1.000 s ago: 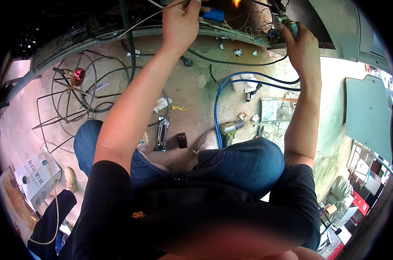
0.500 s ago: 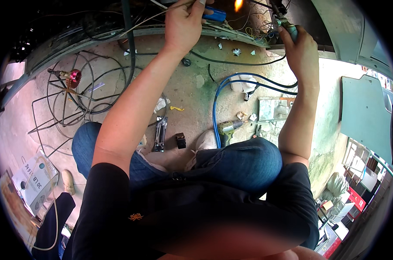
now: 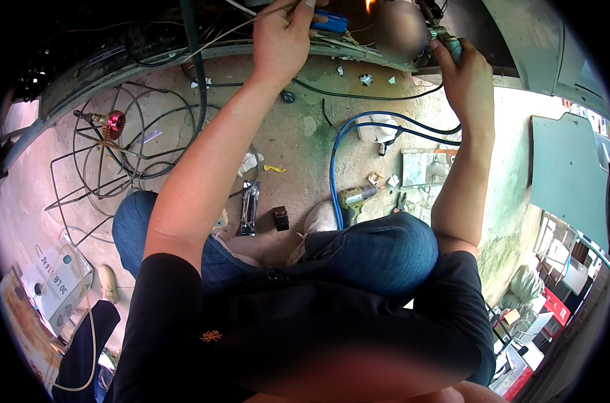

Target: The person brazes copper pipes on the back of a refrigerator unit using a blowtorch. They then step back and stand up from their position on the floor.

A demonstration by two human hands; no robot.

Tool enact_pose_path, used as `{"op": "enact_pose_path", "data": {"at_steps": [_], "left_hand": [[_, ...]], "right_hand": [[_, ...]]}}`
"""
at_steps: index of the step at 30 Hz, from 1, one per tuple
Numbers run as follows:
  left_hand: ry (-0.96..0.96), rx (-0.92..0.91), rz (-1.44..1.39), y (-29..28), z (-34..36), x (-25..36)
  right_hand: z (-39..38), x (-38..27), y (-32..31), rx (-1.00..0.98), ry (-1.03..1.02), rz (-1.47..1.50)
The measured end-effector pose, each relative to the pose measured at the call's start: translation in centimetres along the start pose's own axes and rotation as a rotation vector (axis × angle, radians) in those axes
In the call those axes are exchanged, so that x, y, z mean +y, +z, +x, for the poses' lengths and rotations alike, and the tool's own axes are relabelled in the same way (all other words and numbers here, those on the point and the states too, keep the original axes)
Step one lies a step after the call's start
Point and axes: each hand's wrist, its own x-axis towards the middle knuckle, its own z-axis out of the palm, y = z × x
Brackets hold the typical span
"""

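Observation:
My left hand (image 3: 281,43), at the upper edge, is closed round a thin rod (image 3: 234,30) that slants down to the left. A blue cylinder-like thing (image 3: 332,23) sits right by its fingers; whether they grip it I cannot tell. Farther right, my right hand (image 3: 467,77) is wrapped round the teal handle of a gas torch (image 3: 455,50). An orange flame (image 3: 370,6) burns between the hands, inside the dark open bottom of a metal cabinet (image 3: 237,48). A blurred round patch hides the part between flame and torch.
Blue hoses (image 3: 334,168) run across the concrete floor toward my right forearm. A green cordless drill (image 3: 354,199) and a small black block (image 3: 280,218) lie before my knees. Coiled black tubing with a red-handled valve (image 3: 116,125) lies left. Another person's shoe (image 3: 108,282) stands beside a white box (image 3: 55,282).
My left hand and the blue thing have shifted slightly left. The flame shows a little higher, closer to the picture's upper edge. My right hand keeps its hold on the torch.

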Motion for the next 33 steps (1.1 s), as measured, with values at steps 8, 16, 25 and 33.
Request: {"op": "enact_pose_path", "data": {"at_steps": [8,16,25,33], "left_hand": [[0.024,0.023,0.019,-0.3,-0.2,0.3],[0.101,-0.036,0.071,-0.7,-1.2,-1.7],[0.123,0.035,0.074,-0.1,-1.4,-1.8],[0.163,0.05,0.039,-0.2,-0.2,0.1]], "right_hand": [[-3.8,-2.2,-4.0,-0.049,0.195,0.119],[-5.6,-1.4,-3.6,-0.067,0.216,0.187],[2.0,-1.1,-3.0,-0.097,-0.032,0.02],[6.4,0.3,-3.1,-0.248,-0.041,-0.124]]}}
